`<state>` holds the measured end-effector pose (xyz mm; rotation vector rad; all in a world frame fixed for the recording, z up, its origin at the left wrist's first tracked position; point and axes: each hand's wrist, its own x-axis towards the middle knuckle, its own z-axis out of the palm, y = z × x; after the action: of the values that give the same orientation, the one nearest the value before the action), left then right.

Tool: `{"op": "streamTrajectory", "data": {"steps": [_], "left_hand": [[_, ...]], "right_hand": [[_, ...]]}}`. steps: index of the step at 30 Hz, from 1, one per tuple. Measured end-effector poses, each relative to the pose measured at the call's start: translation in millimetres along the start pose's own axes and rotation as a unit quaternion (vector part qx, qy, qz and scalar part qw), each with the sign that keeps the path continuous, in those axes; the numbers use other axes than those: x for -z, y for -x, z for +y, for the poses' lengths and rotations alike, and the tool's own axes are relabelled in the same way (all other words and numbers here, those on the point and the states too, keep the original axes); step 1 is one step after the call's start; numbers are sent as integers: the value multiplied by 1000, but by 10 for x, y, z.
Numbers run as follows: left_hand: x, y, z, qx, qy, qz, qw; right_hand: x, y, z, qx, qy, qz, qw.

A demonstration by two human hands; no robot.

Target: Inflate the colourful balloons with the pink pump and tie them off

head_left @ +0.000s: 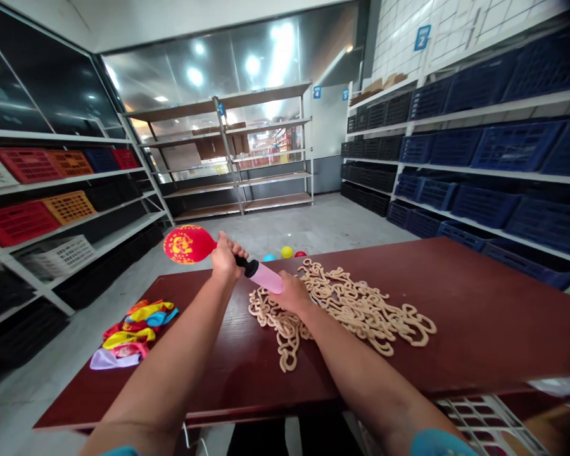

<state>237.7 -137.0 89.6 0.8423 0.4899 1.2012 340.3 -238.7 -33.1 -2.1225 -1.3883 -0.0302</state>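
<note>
A partly inflated red balloon [186, 244] with a yellow print points left above the table's far edge. My left hand [225, 254] is closed round its neck, at the black nozzle end of a hand pump. That balloon pump [265, 276] has a pink barrel, and my right hand [292, 293] grips it lower down. Under and beside my right hand lies a heap of beige curly, hook-like pieces [346, 304]. Left of my left forearm rests a pile of flat balloons [135, 329] in yellow, red, blue and lilac.
The dark red table [475, 304] spans the front. Beyond it, blue, yellow and red balls or balloons [287, 252] show on the floor. Shelves with blue crates [513, 145] line the right; coloured crates [23, 221] fill shelves at left. A white crate [491, 418] sits under the table's right edge.
</note>
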Motion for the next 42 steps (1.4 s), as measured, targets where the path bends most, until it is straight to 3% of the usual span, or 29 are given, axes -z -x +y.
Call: {"op": "streamTrajectory", "data": {"steps": [3,6,13,16,19,27,31,35,42], "left_hand": [[45,-24,-17,-6,2,2,1000],[118,-87,140,-2,0,15,1000],[324,-369,921,-39,-1,34,999],[407,-432,1125,-60,-1,19,998],[463,-384,1036,-62,8,17,998],[454,-70,51,9,41,16,999],[442,4,-189,23,56,21,998],[437,-24,-48,29,43,16,999],[431,-244,755,-22,27,15,999]], "right_hand": [[20,-21,20,14,1,16,1000],[37,-35,14,29,3,41,999],[45,-55,27,22,13,56,998],[20,-62,44,27,17,63,997],[-1,-55,61,27,29,57,998],[-40,-19,46,28,57,28,998],[-39,-13,43,24,63,16,998],[-4,2,29,25,57,20,998],[27,-33,70,34,44,49,997]]}}
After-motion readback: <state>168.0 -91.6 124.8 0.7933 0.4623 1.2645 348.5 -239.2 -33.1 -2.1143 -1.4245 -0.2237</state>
